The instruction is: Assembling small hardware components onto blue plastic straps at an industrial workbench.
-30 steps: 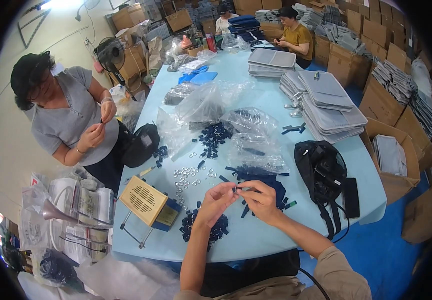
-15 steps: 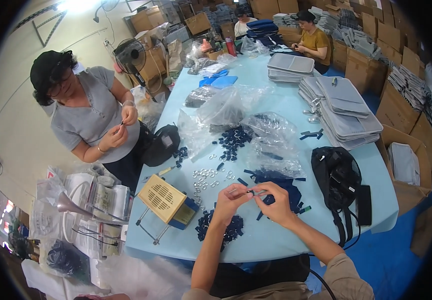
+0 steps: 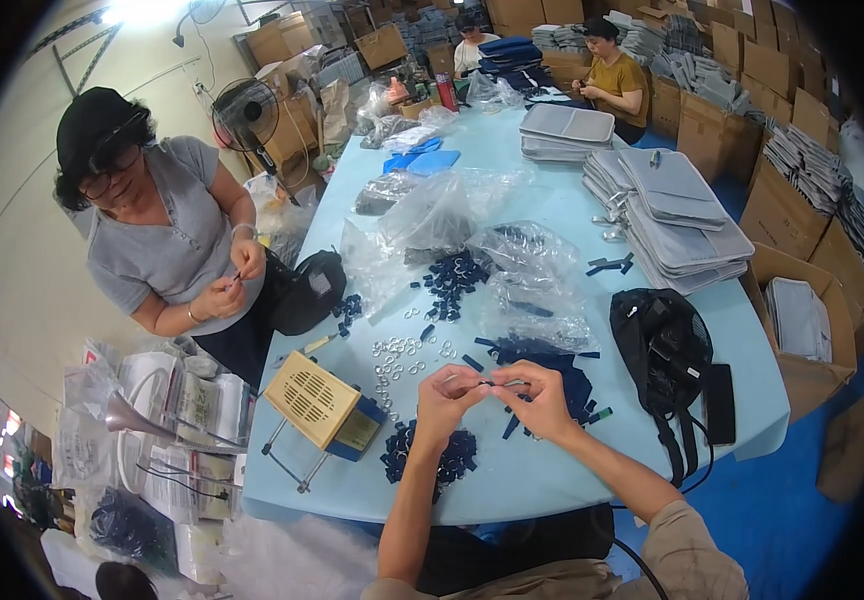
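My left hand (image 3: 446, 398) and my right hand (image 3: 540, 396) meet over the near part of the table. Both are closed in a pinch, fingertips touching, on a small dark strip (image 3: 487, 383) that mostly disappears between them. Beyond my left hand lie loose silvery metal rings (image 3: 399, 350). A heap of short dark blue fabric tabs (image 3: 430, 465) spreads beside and partly behind my left forearm. Dark blue strips (image 3: 574, 388) lie behind and beside my right hand, a few with green ends.
A beige-and-blue metal box (image 3: 314, 398) on a wire stand sits at left. More tabs (image 3: 455, 284) lie by clear plastic bags (image 3: 537, 275). At right are a black mesh bag (image 3: 660, 345), a phone (image 3: 719, 404) and stacked grey cases (image 3: 687, 235). A co-worker (image 3: 167, 215) stands at left.
My hands have drawn closer together around the small strip, and the fingers of my right hand have turned inward. The whole view has shifted slightly.
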`<state>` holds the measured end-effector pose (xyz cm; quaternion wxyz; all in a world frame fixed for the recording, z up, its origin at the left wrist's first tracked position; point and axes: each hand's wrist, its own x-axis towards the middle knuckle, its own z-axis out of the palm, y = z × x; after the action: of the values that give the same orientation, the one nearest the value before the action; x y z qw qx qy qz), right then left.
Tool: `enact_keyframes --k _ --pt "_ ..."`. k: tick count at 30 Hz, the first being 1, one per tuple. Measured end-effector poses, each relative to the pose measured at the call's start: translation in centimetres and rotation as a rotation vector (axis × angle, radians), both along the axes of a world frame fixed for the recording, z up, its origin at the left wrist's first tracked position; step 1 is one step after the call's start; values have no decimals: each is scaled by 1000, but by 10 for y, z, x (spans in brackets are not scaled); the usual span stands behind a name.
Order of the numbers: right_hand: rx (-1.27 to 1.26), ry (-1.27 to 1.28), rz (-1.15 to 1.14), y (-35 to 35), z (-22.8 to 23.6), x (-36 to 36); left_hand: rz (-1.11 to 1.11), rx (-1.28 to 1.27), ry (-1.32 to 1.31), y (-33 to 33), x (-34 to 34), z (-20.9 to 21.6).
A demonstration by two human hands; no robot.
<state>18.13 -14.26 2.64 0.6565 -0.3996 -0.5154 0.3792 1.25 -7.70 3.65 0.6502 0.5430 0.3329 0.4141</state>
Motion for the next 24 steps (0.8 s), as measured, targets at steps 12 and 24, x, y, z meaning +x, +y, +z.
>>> enact_keyframes --k 12,24 --pt "-212 164 156 11 6 4 -12 1 -45 4 -7 -3" --pt "-90 92 26 3 -18 4 30 305 143 -26 1 7"
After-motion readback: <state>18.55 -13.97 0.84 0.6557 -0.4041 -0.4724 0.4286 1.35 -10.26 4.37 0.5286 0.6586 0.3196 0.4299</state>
